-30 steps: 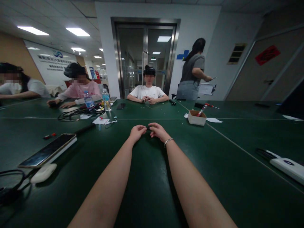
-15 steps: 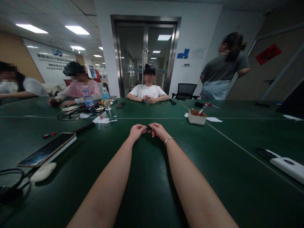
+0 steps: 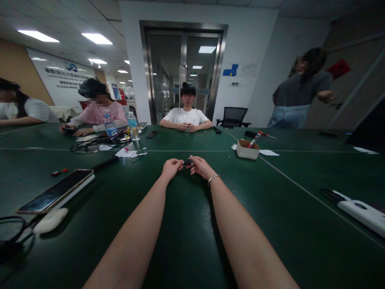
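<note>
Over the dark green table, both my arms reach forward and the hands meet close together. My left hand pinches one end of a small black piece between thumb and fingertips. Around its other end are the thumb and fingers of my right hand, with the lower fingers loosely apart. A silver bracelet circles my right wrist. The piece is too small and dark to tell its kind, and fingers partly cover it.
Left lie a phone on a white block, a white rounded case, black cables and bottles. Ahead right stands a small box; a white device lies far right. Several people are around the table.
My right hand's fingers have loosened and spread slightly around the black piece, showing more of it. The standing person has moved to the right. The view has shifted slightly.
</note>
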A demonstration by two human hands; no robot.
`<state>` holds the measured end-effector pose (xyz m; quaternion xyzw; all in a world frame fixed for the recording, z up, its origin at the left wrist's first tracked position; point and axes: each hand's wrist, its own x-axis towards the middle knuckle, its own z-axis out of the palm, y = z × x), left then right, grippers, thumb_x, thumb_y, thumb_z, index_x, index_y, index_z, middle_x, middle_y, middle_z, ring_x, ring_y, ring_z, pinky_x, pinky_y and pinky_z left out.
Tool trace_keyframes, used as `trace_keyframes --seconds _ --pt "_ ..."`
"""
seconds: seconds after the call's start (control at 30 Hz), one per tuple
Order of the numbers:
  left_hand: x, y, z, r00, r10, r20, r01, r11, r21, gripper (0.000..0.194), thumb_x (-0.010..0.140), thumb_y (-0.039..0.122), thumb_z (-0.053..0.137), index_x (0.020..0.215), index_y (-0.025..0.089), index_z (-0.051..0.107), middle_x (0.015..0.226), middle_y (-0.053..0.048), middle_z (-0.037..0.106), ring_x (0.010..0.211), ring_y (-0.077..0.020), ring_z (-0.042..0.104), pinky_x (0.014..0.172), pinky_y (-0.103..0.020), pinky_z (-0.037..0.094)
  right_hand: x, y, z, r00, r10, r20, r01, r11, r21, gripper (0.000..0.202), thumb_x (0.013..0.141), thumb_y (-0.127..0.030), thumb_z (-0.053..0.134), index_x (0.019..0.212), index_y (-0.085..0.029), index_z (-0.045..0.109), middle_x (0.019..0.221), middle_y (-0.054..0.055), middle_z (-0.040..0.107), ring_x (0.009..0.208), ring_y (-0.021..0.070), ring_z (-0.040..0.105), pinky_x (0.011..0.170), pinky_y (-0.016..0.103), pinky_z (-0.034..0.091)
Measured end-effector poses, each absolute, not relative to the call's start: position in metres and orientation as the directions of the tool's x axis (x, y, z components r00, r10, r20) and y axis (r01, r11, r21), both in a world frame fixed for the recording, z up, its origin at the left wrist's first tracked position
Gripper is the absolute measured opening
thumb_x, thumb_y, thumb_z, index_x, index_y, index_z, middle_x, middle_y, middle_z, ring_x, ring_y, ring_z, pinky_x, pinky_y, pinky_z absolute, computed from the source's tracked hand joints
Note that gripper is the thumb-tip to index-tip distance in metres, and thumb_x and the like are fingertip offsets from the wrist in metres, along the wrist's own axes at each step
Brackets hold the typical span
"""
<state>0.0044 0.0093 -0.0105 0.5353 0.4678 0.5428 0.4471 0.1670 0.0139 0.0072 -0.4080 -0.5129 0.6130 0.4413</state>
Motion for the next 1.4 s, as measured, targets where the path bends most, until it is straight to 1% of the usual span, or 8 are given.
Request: trace_keyframes --seconds 0.17,0.33,0.43,0.6,0.77,0.93,1.27,1.4 --pt "0.0038 0.0085 -0.0094 -0.032 0.987 0.159 0.01 -0.159 0.987 0.026 0.065 0.038 0.071 0.069 0.012 0.064 0.061 -0.003 0.062 0.056 -0.0109 0.055 0.057 -0.024 0.042 0.1659 0.0135 0.0069 -0.255 0.967 0.02 -0.144 -0.017 -0.989 0.028 0.079 -0.015 0.061 0.104 -0.019 0.05 0.075 -0.002 0.059 0.041 0.0049 0.054 0.045 0.022 0.054" --pt "0.0029 0.0133 -0.0147 -0.04 0.986 0.162 0.011 -0.162 0.987 0.026 0.066 0.038 0.07 0.07 0.013 0.065 0.062 -0.003 0.063 0.055 -0.0104 0.055 0.057 -0.024 0.042 0.1652 0.0137 0.0065 -0.25 0.967 -0.041 -0.097 -0.067 -0.993 0.012 0.084 -0.017 0.053 0.096 -0.017 0.052 0.068 0.0 0.059 0.039 0.0062 0.053 0.04 0.021 0.051" --pt "0.0025 0.0156 -0.0169 -0.038 0.987 0.159 0.003 -0.159 0.987 0.027 0.066 0.039 0.07 0.071 0.013 0.066 0.062 -0.003 0.063 0.055 -0.0102 0.055 0.056 -0.023 0.042 0.1659 0.0137 0.0052 -0.232 0.973 0.009 -0.17 -0.032 -0.985 0.028 0.078 -0.006 0.056 0.101 -0.02 0.05 0.078 -0.001 0.059 0.046 0.0066 0.058 0.049 0.024 0.056" --pt "0.0024 0.0149 -0.0153 -0.036 0.988 0.152 0.015 -0.152 0.988 0.026 0.066 0.038 0.069 0.071 0.013 0.065 0.062 -0.003 0.063 0.055 -0.0103 0.055 0.056 -0.023 0.042 0.1662 0.0146 0.0038 -0.275 0.961 -0.032 -0.127 -0.069 -0.99 0.014 0.085 -0.022 0.055 0.098 -0.016 0.05 0.068 0.0 0.058 0.043 0.0068 0.056 0.045 0.021 0.054" --pt "0.0028 0.0131 -0.0127 -0.052 0.987 0.155 0.03 -0.154 0.988 0.026 0.068 0.038 0.068 0.067 0.013 0.064 0.06 -0.003 0.062 0.053 -0.0101 0.054 0.056 -0.024 0.041 0.165 0.0144 0.0042 -0.251 0.967 0.03 -0.16 -0.011 -0.987 0.03 0.078 -0.009 0.06 0.103 -0.02 0.049 0.078 -0.003 0.059 0.044 0.0048 0.056 0.047 0.021 0.055" --pt "0.0032 0.0119 -0.011 -0.053 0.988 0.144 0.029 -0.143 0.989 0.025 0.068 0.037 0.068 0.067 0.012 0.064 0.06 -0.003 0.062 0.054 -0.0104 0.054 0.056 -0.024 0.041 0.1654 0.0143 0.0036 -0.264 0.964 0.003 -0.093 -0.022 -0.995 0.01 0.084 -0.017 0.055 0.094 -0.016 0.053 0.067 -0.001 0.059 0.04 0.0051 0.053 0.04 0.018 0.051" --pt "0.0031 0.0096 -0.0098 -0.054 0.989 0.139 0.008 -0.139 0.99 0.028 0.067 0.041 0.069 0.067 0.013 0.064 0.061 -0.003 0.063 0.055 -0.0107 0.055 0.057 -0.024 0.042 0.1672 0.0127 0.0052 -0.307 0.952 -0.012 -0.131 -0.055 -0.99 0.014 0.083 -0.018 0.058 0.095 -0.015 0.053 0.066 0.0 0.061 0.043 0.006 0.056 0.045 0.019 0.054" --pt "0.0029 0.0101 -0.0096 -0.063 0.989 0.131 0.005 -0.131 0.991 0.029 0.065 0.041 0.07 0.067 0.013 0.064 0.061 -0.004 0.063 0.055 -0.0106 0.055 0.057 -0.024 0.042 0.1674 0.0125 0.0058 -0.307 0.951 0.045 -0.168 -0.008 -0.986 0.027 0.075 -0.008 0.062 0.098 -0.019 0.052 0.078 -0.002 0.061 0.044 0.0051 0.058 0.045 0.02 0.054"
